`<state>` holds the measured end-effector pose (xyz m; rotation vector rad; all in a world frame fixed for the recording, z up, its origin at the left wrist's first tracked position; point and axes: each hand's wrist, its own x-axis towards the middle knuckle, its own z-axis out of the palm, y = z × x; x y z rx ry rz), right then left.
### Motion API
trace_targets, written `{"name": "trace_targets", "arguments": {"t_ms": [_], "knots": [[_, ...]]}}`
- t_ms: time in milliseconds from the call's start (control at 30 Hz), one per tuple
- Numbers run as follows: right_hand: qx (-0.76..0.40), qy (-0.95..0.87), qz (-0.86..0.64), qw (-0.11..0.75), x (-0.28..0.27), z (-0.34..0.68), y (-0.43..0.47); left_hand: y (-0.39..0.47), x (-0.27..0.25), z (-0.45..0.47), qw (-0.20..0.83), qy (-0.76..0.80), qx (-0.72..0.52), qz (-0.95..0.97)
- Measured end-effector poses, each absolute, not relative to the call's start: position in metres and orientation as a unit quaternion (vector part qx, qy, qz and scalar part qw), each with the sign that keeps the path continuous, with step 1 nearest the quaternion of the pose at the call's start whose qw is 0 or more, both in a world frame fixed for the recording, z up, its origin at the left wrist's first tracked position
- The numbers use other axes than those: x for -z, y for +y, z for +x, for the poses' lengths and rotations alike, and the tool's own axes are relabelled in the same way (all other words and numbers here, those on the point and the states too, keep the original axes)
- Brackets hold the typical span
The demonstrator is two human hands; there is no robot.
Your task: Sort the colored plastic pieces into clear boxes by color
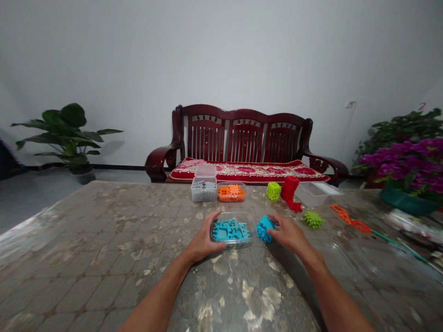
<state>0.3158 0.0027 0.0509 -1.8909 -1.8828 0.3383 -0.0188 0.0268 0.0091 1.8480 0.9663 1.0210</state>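
My left hand (206,239) grips the left end of a clear plastic tub (254,235), thumb at the near side and fingers at the far side. Blue interlocking plastic pieces (230,230) lie loose inside it. Just right of the tub, my right hand (285,232) holds a blue block (265,229) built of such toothed pieces, pinched between thumb and fingers. Whether the block touches the table cannot be made out.
Behind the tub stand a lidded box of grey pieces (204,191) and a tub of orange pieces (231,192). Green blocks (273,191), a red build (290,188), a clear empty-looking box (311,196) and an orange-topped wand (360,226) lie rightward. A flowerpot (408,200) stands far right.
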Motion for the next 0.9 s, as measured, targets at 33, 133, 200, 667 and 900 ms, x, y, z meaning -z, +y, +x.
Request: {"name": "trace_targets", "arguments": {"t_ms": [33, 133, 200, 667, 900], "knots": [[-0.121, -0.683, -0.684, 0.224, -0.051, 0.314, 0.002, 0.027, -0.009, -0.019, 0.398, 0.382, -0.404, 0.73], [-0.13, -0.684, -0.683, 0.221, -0.053, 0.312, 0.001, 0.027, -0.009, -0.019, 0.395, 0.382, -0.405, 0.731], [-0.142, -0.683, -0.68, 0.225, -0.055, 0.314, 0.0, 0.027, -0.009, -0.019, 0.395, 0.382, -0.405, 0.73], [-0.048, -0.649, -0.739, 0.175, -0.048, 0.334, -0.003, 0.025, -0.011, -0.018, 0.408, 0.387, -0.404, 0.722], [-0.044, -0.697, -0.697, 0.166, -0.07, 0.294, -0.01, 0.023, -0.015, -0.017, 0.406, 0.39, -0.396, 0.725]]}}
